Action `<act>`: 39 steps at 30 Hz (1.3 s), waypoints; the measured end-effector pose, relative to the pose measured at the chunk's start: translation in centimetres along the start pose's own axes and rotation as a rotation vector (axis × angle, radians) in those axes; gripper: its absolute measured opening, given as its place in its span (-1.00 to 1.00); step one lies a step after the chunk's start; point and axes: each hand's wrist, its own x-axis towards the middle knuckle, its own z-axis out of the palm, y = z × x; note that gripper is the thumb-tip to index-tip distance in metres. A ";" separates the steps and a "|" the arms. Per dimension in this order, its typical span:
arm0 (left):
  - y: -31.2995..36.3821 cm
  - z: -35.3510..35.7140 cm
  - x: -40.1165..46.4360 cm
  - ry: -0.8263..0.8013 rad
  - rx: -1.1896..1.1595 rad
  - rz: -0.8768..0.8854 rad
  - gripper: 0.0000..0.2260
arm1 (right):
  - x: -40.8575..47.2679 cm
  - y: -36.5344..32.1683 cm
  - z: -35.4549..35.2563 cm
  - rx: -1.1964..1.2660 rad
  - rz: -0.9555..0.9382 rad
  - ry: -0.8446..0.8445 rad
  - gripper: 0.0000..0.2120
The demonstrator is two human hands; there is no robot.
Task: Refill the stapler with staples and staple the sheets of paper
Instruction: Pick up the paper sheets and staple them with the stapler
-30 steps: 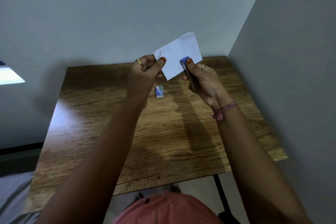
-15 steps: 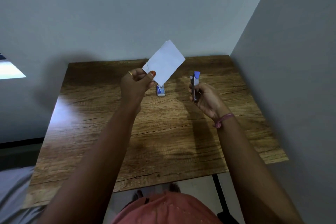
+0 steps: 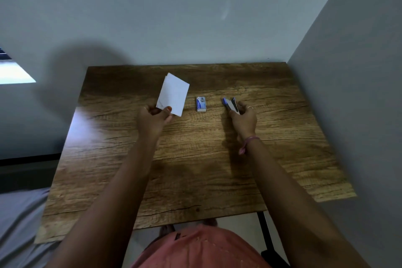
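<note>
**Holding paper and stapler apart over the wooden counter**

Pinching the sheets of paper (image 3: 173, 96) by their near lower corner, the left hand (image 3: 154, 118) keeps them just above the counter (image 3: 195, 159), thumb on top and fingers curled beneath. The sheets are small, white and stacked, their far corners slightly fanned, and they tilt up and away toward the wall. Whether their far edge touches the wood cannot be told.

On the other side, the right hand (image 3: 243, 119) has its grip closed round the stapler (image 3: 231, 104), a blue and dark one whose nose points up and to the left. Only its front half shows beyond the fingers, and its two arms look slightly parted at the tip. A ring sits on one finger, and a pink thread band circles the wrist (image 3: 248, 143).

Between the two hands, touching neither, a small blue and white box of staples (image 3: 201, 104) lies flat on the counter, closed as far as can be seen.

The counter has a wood-grain top and sits in the corner of grey walls. A salmon-coloured garment (image 3: 195, 250) fills the bottom edge of the view.
</note>
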 end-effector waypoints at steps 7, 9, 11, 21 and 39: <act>-3.0 -0.8 0.5 0.042 0.197 0.055 -0.78 | 0.4 0.2 2.0 -0.085 -0.144 0.169 -0.72; -3.7 -0.9 1.0 0.011 0.310 0.143 -0.80 | 0.5 0.3 2.3 -0.078 -0.158 0.184 -0.74; -4.1 -1.3 1.7 -0.009 0.447 0.205 -0.75 | 0.4 0.3 2.4 -0.076 -0.172 0.187 -0.74; -4.5 -0.1 2.4 0.073 0.728 0.318 -0.52 | 1.0 0.8 3.2 -0.160 -0.199 0.159 -0.67; -5.6 -0.9 2.9 0.084 0.505 0.334 -0.51 | 0.2 2.9 2.4 -0.262 -0.197 0.121 -0.31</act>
